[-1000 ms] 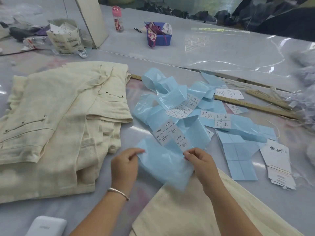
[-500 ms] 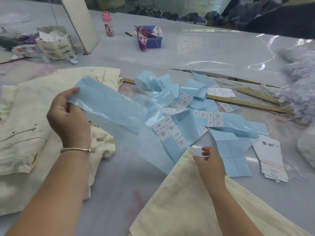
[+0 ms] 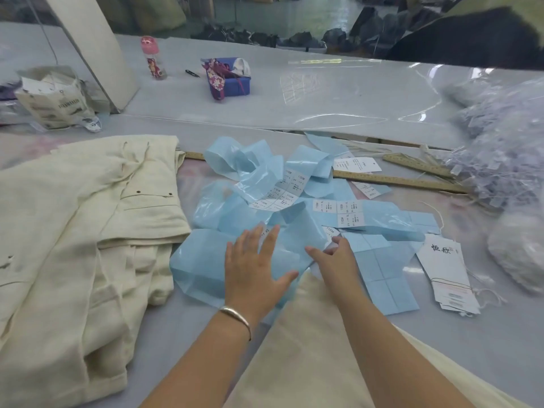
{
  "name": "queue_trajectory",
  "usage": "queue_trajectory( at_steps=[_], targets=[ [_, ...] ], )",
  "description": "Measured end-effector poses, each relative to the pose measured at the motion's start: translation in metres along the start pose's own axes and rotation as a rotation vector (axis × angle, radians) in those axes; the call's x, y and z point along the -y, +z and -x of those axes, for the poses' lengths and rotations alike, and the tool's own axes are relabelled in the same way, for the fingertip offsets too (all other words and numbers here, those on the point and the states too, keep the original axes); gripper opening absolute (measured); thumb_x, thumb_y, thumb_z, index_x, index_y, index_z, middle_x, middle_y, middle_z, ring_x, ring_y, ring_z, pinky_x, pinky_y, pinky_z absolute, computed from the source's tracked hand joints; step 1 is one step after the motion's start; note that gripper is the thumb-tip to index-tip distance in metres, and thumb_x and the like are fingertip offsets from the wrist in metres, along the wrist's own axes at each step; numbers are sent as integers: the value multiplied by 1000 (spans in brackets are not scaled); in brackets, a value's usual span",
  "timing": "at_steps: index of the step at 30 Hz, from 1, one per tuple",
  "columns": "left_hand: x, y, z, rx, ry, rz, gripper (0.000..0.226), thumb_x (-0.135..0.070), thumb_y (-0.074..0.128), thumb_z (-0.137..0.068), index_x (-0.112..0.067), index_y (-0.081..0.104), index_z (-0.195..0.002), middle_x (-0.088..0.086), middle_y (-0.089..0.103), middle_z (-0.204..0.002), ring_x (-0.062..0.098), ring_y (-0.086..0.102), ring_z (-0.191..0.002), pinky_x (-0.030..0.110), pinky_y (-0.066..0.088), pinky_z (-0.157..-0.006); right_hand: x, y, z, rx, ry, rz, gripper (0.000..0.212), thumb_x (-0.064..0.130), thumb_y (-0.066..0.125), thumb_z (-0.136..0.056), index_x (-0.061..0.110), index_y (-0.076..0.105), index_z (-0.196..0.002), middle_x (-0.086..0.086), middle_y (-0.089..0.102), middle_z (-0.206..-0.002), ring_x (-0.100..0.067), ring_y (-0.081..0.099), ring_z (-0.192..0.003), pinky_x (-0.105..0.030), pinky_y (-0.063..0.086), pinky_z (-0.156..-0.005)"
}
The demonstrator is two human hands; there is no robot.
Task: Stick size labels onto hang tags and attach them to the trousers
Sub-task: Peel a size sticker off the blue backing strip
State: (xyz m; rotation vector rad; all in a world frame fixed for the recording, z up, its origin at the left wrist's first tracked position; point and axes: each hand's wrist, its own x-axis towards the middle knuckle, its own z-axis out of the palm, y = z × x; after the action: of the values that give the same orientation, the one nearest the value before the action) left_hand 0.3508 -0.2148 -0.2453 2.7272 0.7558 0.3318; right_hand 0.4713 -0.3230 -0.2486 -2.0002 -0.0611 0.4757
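Observation:
Blue backing strips (image 3: 294, 207) with white size labels (image 3: 347, 213) lie heaped mid-table. My left hand (image 3: 256, 260) lies flat with spread fingers on a blue strip (image 3: 200, 272) at the heap's near edge. My right hand (image 3: 332, 260) is beside it, fingertips pinching a small white label at the strip's edge. A stack of white hang tags (image 3: 447, 275) with strings lies to the right. Cream trousers (image 3: 82, 231) are piled at the left, and another cream pair (image 3: 309, 363) lies under my forearms.
Wooden rulers (image 3: 406, 181) lie behind the strips. At the right sits a heap of clear plastic fasteners (image 3: 500, 160). Far back stand a pink bottle (image 3: 153, 58), a blue box (image 3: 232, 81) and a bag of tags (image 3: 56, 98). A board (image 3: 97, 48) leans at back left.
My left hand had lifted a blue strip up to the left; now it has come back down and presses it flat on the table. My right hand has shifted slightly toward the heap.

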Motion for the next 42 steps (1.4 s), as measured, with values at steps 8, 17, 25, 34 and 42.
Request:
queue_trajectory(
  at_steps=[8,17,25,34,42],
  targets=[
    [6,7,-39,184,160,-295,80,-52,55,-80,-29,23,-149,-10,56,-126,18,26,-141,59,-36,-97,32,12,-27,108,243,-512,49,15,78,-77,16,58,-122,-9,65,-103,-21,61,-81,-30,51,-66],
    [70,-23,-28,151,-103,-477,24,-20,48,-80,-25,71,-85,-11,58,-88,17,42,-116,51,-10,-108,27,-15,-49,196,204,-930,47,-13,47,-80,19,73,-103,-12,68,-114,-22,65,-85,-27,56,-74],
    [79,-25,-30,179,-235,-476,35,-31,40,-83,-21,72,-92,-8,57,-107,20,36,-123,56,-12,-109,11,-32,-38,221,226,-948,57,-7,39,-61,19,79,-93,-2,74,-98,-17,70,-71,-24,55,-55],
    [52,-17,-40,102,-29,-301,13,-30,59,-82,-31,66,-93,-13,58,-98,12,44,-116,42,-5,-111,-4,-54,-31,109,123,-1242,66,-3,32,-75,13,47,-138,-8,61,-130,-26,60,-114,-35,44,-98],
    [19,-2,-50,263,-211,165,39,-19,64,-84,-16,56,-122,4,62,-117,24,57,-109,29,45,-85,-9,-51,-33,26,-28,-853,49,-13,45,-83,18,47,-122,-3,42,-141,-23,55,-114,-34,47,-91]
  ],
)
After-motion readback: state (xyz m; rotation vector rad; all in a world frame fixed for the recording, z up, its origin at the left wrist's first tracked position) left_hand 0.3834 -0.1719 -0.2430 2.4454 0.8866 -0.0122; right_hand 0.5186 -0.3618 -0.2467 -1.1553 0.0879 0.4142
